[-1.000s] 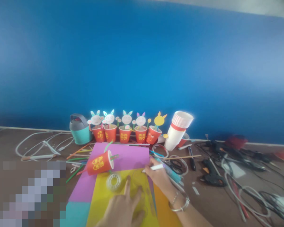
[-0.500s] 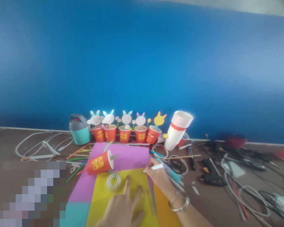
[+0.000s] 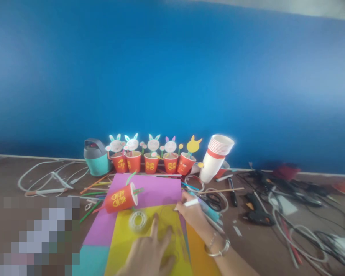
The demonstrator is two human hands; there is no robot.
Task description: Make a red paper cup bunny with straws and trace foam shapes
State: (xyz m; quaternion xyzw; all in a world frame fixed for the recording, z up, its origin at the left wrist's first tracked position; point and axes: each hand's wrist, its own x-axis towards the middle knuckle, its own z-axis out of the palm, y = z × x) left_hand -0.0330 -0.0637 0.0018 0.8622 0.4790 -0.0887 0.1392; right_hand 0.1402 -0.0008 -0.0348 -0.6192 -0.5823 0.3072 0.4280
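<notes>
My left hand [image 3: 149, 251] lies flat with spread fingers on a yellow paper sheet [image 3: 123, 241], pressing it to the table. My right hand [image 3: 191, 212] is closed on a white pen [image 3: 189, 203], its tip touching the sheet's far right edge. A clear tape roll [image 3: 137, 221] rests on the yellow sheet just beyond my left forefinger. A red paper cup [image 3: 121, 197] lies on its side on the purple sheet [image 3: 158, 191] behind it.
Several red cups with paper bunny heads [image 3: 152, 157] line the blue wall beside a teal container [image 3: 96, 157] and a stack of white cups [image 3: 217, 155]. Scissors [image 3: 214, 201], a glue gun [image 3: 257, 212], cables [image 3: 299, 226] and coloured sticks [image 3: 93, 188] litter the brown table.
</notes>
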